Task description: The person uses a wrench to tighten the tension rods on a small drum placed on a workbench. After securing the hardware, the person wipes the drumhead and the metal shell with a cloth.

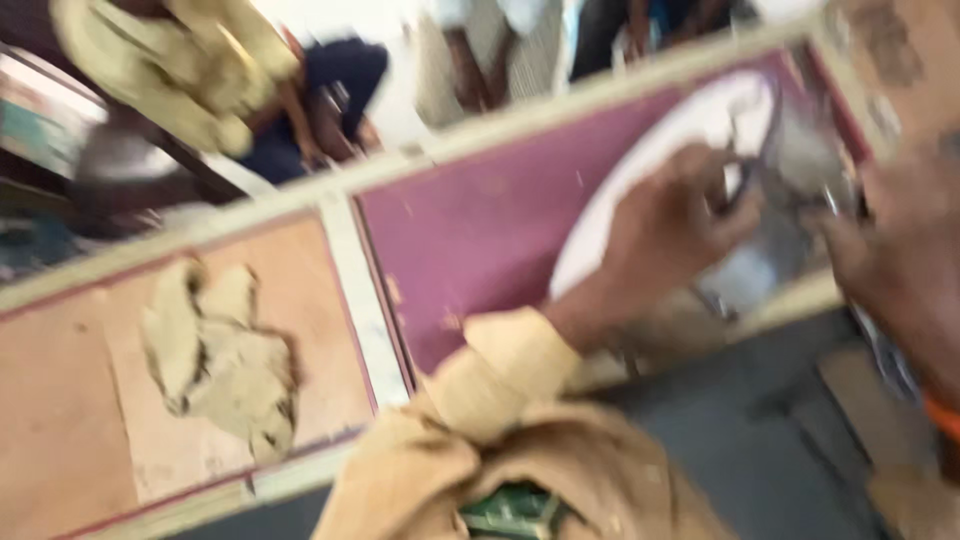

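The picture is strongly blurred. My left hand, in a tan sleeve, reaches over a maroon panel and curls its fingers around a dark, thin part of a grey metal piece. That piece lies on a white oval surface. My right hand comes in from the right edge and touches the same metal piece with its fingertips. Its grip is too smeared to read. An orange band shows at that wrist.
A pale wooden frame divides the maroon panel from a brown panel on which a crumpled tan cloth lies. Other people stand beyond the far edge. Dark floor lies below.
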